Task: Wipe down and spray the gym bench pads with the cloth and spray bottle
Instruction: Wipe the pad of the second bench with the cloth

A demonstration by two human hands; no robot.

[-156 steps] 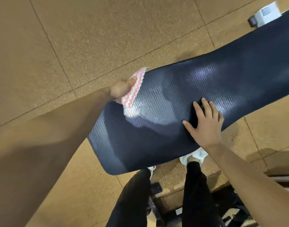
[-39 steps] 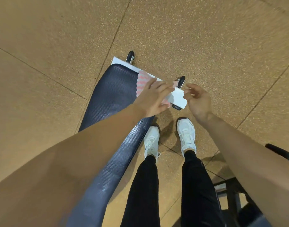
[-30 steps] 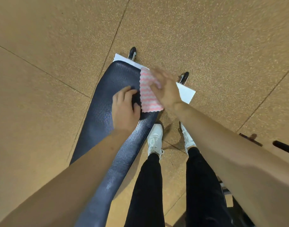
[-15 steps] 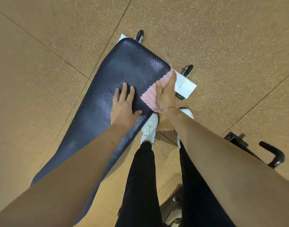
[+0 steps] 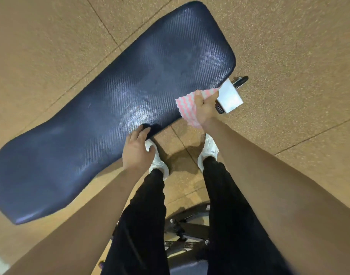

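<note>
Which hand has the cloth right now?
The right hand grips the pink-and-white cloth at the bench pad edge; the left hand is bare.

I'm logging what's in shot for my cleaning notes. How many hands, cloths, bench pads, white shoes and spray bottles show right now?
Hands: 2, the left hand on the pad's near edge and the right hand gripping the cloth
Cloths: 1, pink striped cloth
Bench pads: 1, dark blue bench pad
White shoes: 2, and
Spray bottles: 0 in view
Total: 6
</note>
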